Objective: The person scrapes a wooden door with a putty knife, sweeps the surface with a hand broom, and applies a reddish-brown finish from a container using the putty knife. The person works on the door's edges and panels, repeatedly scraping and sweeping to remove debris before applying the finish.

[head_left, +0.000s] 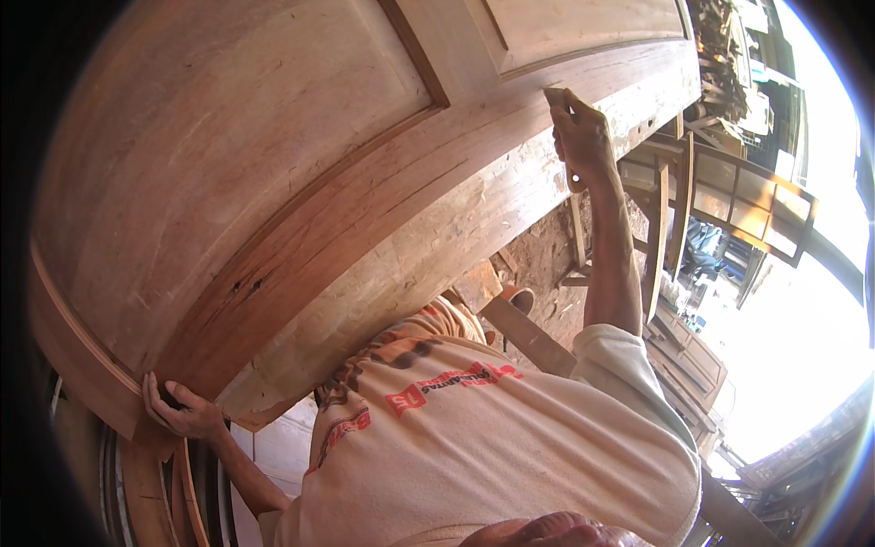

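A large panelled wooden door (392, 210) spreads across the view, its frame marked with dark cracks. My right hand (583, 135) is closed around a putty knife, at the far right of the door. The putty knife's blade (554, 96) meets the wooden frame near a raised panel, and its handle end (575, 180) with a small hole sticks out below my fist. At the near left corner of the door, my left hand (185, 410) rests against the edge, thumb apart and fingers loosely curled. Nothing shows in that hand.
A long crack with dark holes (246, 287) runs along the frame. Wooden supports (658, 228) stand beside the door at right, with a gridded wooden frame (755, 202) beyond. Boards (150, 492) lean below my left hand. A round brown container (519, 298) sits near my body.
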